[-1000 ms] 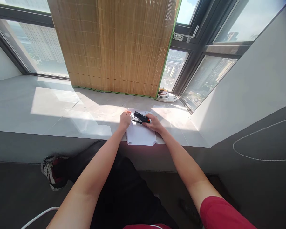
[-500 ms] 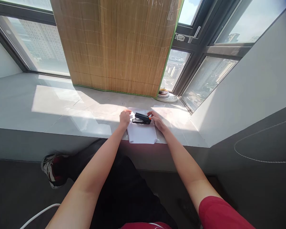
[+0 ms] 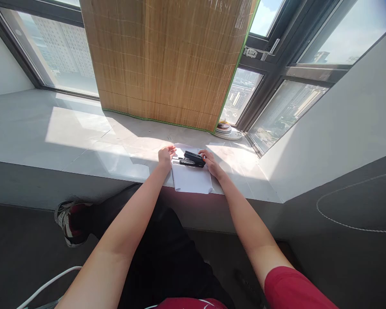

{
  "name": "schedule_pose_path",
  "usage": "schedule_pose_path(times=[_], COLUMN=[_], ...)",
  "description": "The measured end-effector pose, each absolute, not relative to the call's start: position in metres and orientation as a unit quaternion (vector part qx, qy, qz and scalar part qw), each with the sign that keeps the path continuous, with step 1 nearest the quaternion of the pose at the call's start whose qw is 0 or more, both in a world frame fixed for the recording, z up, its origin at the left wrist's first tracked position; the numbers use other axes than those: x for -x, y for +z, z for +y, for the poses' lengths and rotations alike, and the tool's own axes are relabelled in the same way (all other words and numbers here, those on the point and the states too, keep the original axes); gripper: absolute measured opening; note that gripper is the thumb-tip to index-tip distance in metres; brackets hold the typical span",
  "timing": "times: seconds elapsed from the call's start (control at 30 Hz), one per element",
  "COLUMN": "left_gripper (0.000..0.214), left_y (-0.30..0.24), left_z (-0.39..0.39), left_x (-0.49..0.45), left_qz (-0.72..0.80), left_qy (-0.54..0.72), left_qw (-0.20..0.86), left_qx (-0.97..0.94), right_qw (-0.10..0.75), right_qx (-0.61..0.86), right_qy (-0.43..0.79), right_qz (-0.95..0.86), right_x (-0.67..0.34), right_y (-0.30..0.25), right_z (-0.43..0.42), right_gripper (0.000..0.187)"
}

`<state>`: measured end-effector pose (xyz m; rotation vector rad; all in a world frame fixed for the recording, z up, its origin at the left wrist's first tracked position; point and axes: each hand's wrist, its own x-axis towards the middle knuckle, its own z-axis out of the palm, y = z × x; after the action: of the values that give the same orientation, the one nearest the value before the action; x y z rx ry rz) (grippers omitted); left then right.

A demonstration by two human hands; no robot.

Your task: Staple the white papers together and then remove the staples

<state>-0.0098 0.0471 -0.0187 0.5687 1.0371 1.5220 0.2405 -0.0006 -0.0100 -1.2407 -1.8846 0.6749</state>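
A black stapler (image 3: pixel 193 159) lies over a sheet of white paper (image 3: pixel 193 178) on the window sill. Its upper arm is raised from the base, and a thin piece juts from its left end. My right hand (image 3: pixel 211 162) is closed around the stapler's right end, where a small orange spot shows by the fingers. At the paper's left edge, my left hand (image 3: pixel 166 155) has its fingers stretched toward the thin piece. Whether the fingertips touch that piece is too small to make out.
The pale tiled sill (image 3: pixel 93 150) drops off at its front edge near my forearms. A bamboo blind (image 3: pixel 167 64) hangs behind the paper. Stacked plates (image 3: pixel 227 130) stand in the right corner by the window. Below the sill are my leg and shoe (image 3: pixel 69 223).
My left hand has shifted slightly left, away from the stapler, and its fingers have spread. The thin piece now shows at the stapler's left end. My right hand stays on the stapler.
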Motion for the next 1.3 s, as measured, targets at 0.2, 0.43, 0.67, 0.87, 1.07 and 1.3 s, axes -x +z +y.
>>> schedule_pose_path(times=[0.2, 0.43, 0.67, 0.87, 1.07, 1.3], left_gripper=[0.018, 0.016, 0.032, 0.043, 0.046, 0.036], left_y=[-0.016, -0.005, 0.009, 0.014, 0.017, 0.011], left_z=[0.045, 0.033, 0.023, 0.02, 0.02, 0.022], left_x=[0.011, 0.009, 0.01, 0.012, 0.013, 0.021], left_qz=[0.443, 0.425, 0.318, 0.25, 0.259, 0.304], left_qy=[0.643, 0.649, 0.684, 0.652, 0.648, 0.688], left_qw=[0.575, 0.579, 0.613, 0.698, 0.696, 0.647], left_qx=[-0.246, -0.25, -0.236, -0.156, -0.17, -0.124], right_qw=[0.389, 0.374, 0.459, 0.365, 0.308, 0.489], right_qx=[0.504, 0.473, 0.484, 0.378, 0.356, 0.535], right_qy=[0.222, 0.196, 0.045, -0.062, -0.055, 0.009], right_qz=[-0.739, -0.773, -0.744, -0.849, -0.88, -0.689], right_x=[-0.24, -0.23, -0.205, -0.177, -0.172, -0.175], right_y=[-0.014, -0.011, 0.013, 0.028, 0.022, 0.01], right_z=[0.0, -0.007, -0.029, -0.045, -0.045, -0.049], right_gripper=[0.038, 0.049, 0.036, 0.03, 0.036, 0.031])
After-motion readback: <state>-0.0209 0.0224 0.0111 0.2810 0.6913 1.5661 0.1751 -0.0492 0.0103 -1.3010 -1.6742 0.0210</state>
